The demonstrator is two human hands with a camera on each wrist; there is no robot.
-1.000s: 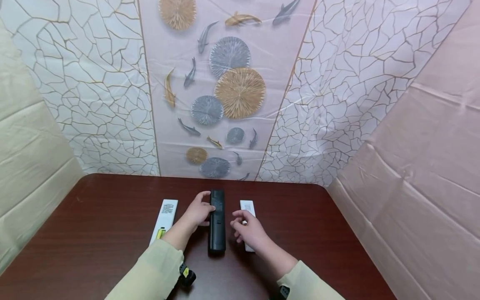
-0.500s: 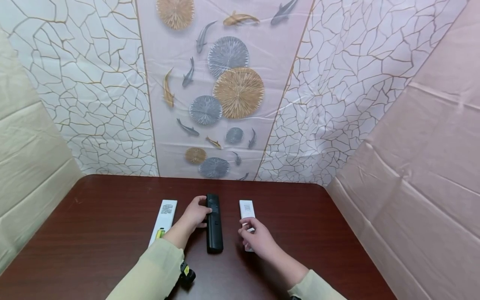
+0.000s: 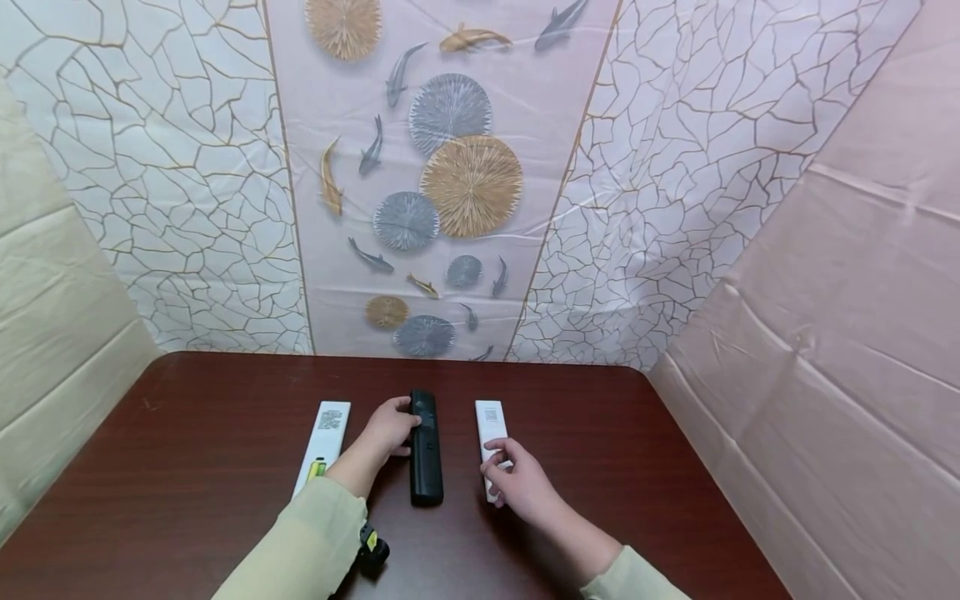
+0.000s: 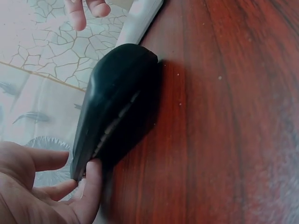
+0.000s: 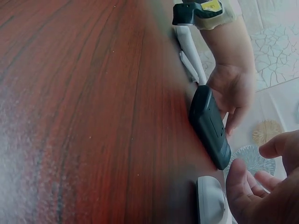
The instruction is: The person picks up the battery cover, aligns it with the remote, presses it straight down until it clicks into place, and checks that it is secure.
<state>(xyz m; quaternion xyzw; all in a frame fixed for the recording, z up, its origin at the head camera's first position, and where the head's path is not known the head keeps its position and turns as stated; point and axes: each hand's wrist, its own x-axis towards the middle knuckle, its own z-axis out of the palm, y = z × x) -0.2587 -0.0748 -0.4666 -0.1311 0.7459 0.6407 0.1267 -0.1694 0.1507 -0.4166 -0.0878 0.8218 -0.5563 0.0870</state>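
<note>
A black remote control (image 3: pixel 426 450) lies back side up in the middle of the table, its battery cover latch showing. My left hand (image 3: pixel 390 427) holds its far left edge, thumb on top and fingertips low at the side. In the left wrist view a row of buttons shows along the black remote's (image 4: pixel 114 88) shaded underside. My right hand (image 3: pixel 521 479) hovers over the near part of a white remote (image 3: pixel 491 421) with a printed label, fingers loosely bent and holding nothing. In the right wrist view those fingers stay apart from the white remote (image 5: pixel 211 200).
Left of my left forearm lies another long white piece (image 3: pixel 330 419) with a code label and a yellow-green battery-like patch (image 3: pixel 317 468). The dark red table (image 3: pixel 187 467) ends at a patterned cloth wall (image 3: pixel 468 187). Pale cloth panels (image 3: pixel 825 333) flank both sides.
The black remote has shifted slightly left and turned a little, with my left hand still at its edge. My right hand has moved right and nearer, over the white remote.
</note>
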